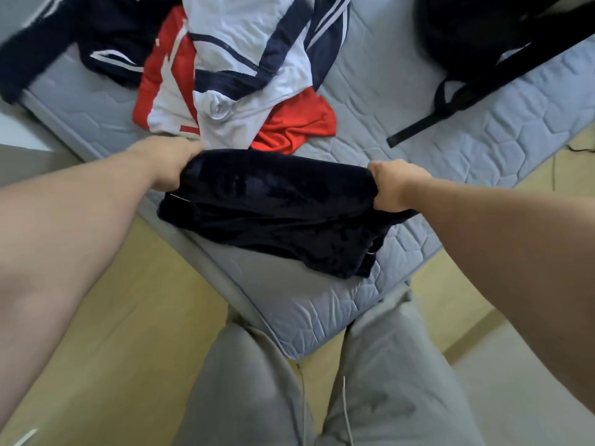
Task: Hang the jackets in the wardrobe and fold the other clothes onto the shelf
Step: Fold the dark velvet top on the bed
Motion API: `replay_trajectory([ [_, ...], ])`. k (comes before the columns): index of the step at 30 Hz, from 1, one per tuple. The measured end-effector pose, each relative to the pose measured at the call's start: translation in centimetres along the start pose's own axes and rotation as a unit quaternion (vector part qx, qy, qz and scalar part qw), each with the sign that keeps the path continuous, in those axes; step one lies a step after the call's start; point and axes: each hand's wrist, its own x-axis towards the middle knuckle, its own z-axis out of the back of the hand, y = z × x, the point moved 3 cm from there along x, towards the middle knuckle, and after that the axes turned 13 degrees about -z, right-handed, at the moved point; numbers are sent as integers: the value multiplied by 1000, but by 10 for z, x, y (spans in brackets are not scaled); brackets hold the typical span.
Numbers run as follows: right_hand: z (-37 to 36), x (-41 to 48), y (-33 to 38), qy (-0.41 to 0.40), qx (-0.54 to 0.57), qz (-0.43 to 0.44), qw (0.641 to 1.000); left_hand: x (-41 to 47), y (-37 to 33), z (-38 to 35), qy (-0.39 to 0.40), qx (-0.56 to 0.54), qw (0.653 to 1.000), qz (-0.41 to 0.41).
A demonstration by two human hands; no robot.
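Note:
A dark navy garment (273, 210) lies folded over on the near corner of the grey-blue quilted mattress (450, 130). My left hand (170, 165) grips its upper left edge and my right hand (392, 185) grips its upper right edge, stretching the cloth between them. Behind it sits a heap of clothes: a white jacket with navy stripes (254, 49), a red and white garment (161, 88) with red cloth (296, 127) poking out, and another navy piece with white stripes (106, 49) at the far left.
A black backpack (483, 37) with long straps (457, 107) rests on the mattress at the upper right. The floor (145, 317) is light yellow wood. My grey trouser legs (257, 397) stand against the mattress corner. No wardrobe or shelf is in view.

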Motion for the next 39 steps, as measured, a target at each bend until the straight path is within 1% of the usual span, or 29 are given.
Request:
replay_trajectory([
  [2,23,-20,3,-25,-33,0,999,-27,-3,-5,-7,-18,1000,14],
  [6,46,-62,4,-38,-93,13,995,-78,-21,-23,-5,-46,998,33],
  [10,48,-101,0,-7,-148,14,989,-118,-57,-40,5,-89,996,26],
  [12,45,-117,-2,31,-176,11,984,-135,-76,-49,40,-122,992,18],
  [14,44,-130,-4,63,-221,11,973,-148,-94,-61,81,-188,979,9],
  [17,46,-148,-12,131,-287,-3,949,-163,-117,-82,161,-317,935,-2],
  [20,54,-153,-14,183,-336,-12,924,-166,-137,-101,223,-373,901,-5],
  [22,54,-141,-13,188,-352,-10,917,-154,-142,-114,238,-395,888,7],
  [24,47,-113,-7,165,-364,-4,916,-127,-138,-127,212,-391,895,35],
  [27,23,-52,10,116,-366,6,923,-70,-127,-155,127,-358,922,70],
  [30,-3,15,28,29,-361,32,932,-13,-113,-187,51,-309,946,89],
  [33,-21,63,35,-69,-320,55,943,23,-94,-209,-19,-280,954,104],
  [35,-28,84,37,-117,-307,68,942,36,-81,-214,-41,-258,960,101],
  [39,-25,101,42,-150,-307,72,937,42,-67,-207,-52,-228,966,110],
])
